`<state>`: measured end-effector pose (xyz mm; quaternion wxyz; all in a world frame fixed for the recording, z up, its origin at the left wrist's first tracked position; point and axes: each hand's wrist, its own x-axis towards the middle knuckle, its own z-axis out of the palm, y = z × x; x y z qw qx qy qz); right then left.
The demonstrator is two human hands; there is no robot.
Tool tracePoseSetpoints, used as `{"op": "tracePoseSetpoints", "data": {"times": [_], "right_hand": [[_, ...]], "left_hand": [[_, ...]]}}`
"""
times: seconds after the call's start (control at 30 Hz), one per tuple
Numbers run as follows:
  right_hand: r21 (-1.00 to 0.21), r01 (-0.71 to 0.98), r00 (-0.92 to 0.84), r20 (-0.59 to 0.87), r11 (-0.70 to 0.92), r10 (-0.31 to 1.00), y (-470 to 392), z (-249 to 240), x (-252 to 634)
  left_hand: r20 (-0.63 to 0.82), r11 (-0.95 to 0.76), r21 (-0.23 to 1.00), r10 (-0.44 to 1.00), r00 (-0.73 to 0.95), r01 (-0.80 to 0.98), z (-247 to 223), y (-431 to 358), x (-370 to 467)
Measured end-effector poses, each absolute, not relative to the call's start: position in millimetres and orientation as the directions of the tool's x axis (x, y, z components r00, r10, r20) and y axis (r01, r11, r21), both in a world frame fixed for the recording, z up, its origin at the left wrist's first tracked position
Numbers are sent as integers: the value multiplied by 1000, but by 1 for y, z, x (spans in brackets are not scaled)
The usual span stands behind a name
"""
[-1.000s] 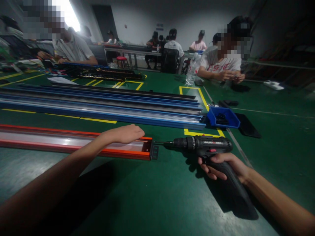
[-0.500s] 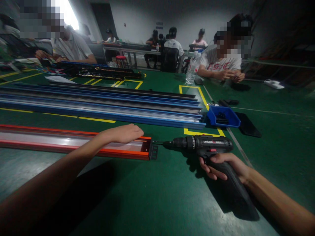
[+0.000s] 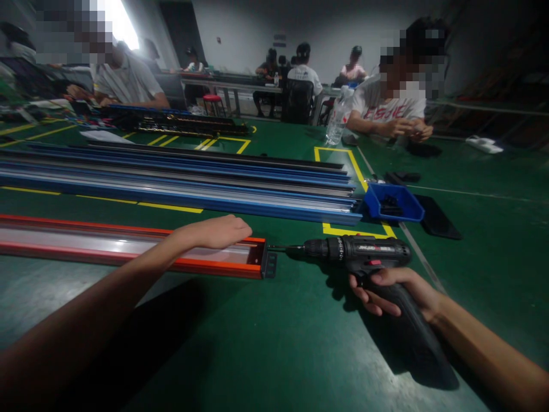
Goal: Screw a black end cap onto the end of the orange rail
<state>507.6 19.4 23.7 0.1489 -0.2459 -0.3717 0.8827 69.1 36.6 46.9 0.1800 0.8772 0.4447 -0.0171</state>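
Observation:
An orange-edged channel [image 3: 231,267] lies lengthwise on the green table, with a black end cap [image 3: 269,265] at its right end. Across its far edge, near that end, rests my left hand [image 3: 221,231], the fingers together and curled over the rail. My right hand [image 3: 386,292] is wrapped round the grip of a black power drill [image 3: 375,252]. The drill lies level and points left. Its thin bit meets the far part of the end cap; whether a screw is there is too small to tell.
Behind the channel lie several long blue and black rails [image 3: 257,197]. A blue bin [image 3: 397,203] of black parts stands at their right, beside a dark flat object [image 3: 437,217]. Farther back are a plastic bottle [image 3: 337,117] and two people seated across the table.
The whole view has shifted slightly. Both hands, the drill and the channel keep the same places relative to one another.

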Motion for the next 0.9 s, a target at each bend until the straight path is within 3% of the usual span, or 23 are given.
{"op": "tracePoseSetpoints", "data": {"times": [0.23, 0.9], "right_hand": [[-731, -95, -866, -273, -675, 418, 20, 25, 504], [-730, -77, -826, -335, -679, 453, 19, 23, 508]], "left_hand": [[-170, -554, 306, 768, 617, 774, 49, 35, 70], [-212, -531, 292, 775, 595, 795, 46, 37, 69]]}}
